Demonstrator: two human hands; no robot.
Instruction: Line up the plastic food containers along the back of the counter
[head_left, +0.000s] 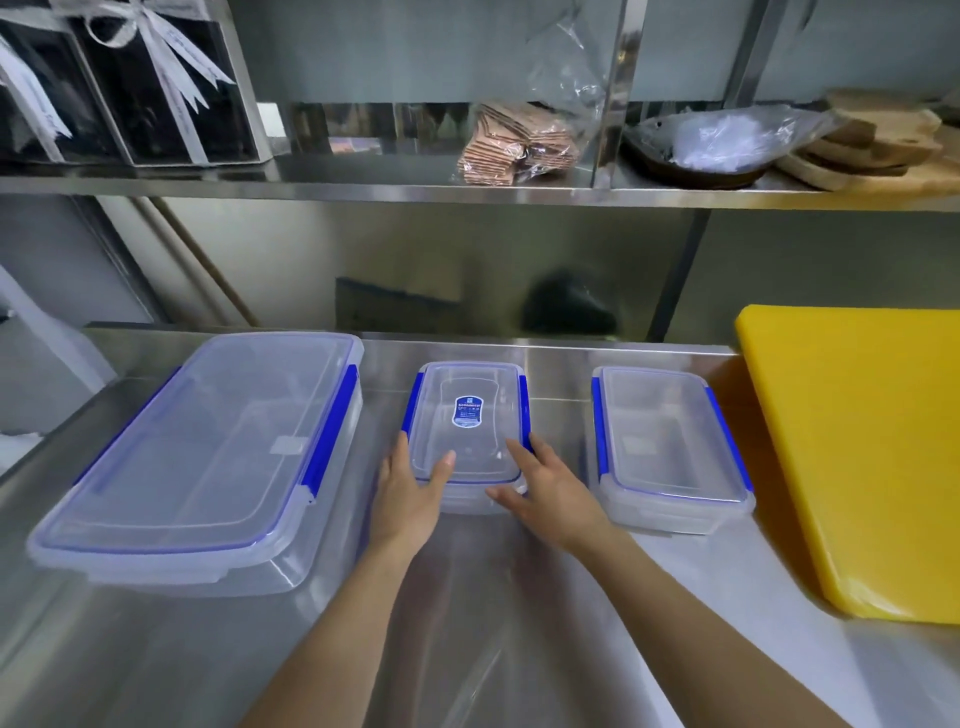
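Note:
Three clear plastic containers with blue clips stand on the steel counter (493, 597). The large container (208, 457) is at the left. The small container (467, 415) in the middle carries a blue label on its lid. A medium container (667, 447) stands to its right. My left hand (410, 493) grips the middle container's near left corner, thumb on the lid. My right hand (550, 488) holds its near right corner. Both hands rest on the counter's surface at the container's front end.
A thick yellow cutting board (857, 457) lies at the right, close to the medium container. A steel shelf (363, 182) overhangs the back of the counter, holding black gift boxes (119, 88), a bag of brown packets (519, 140) and wooden boards (872, 140).

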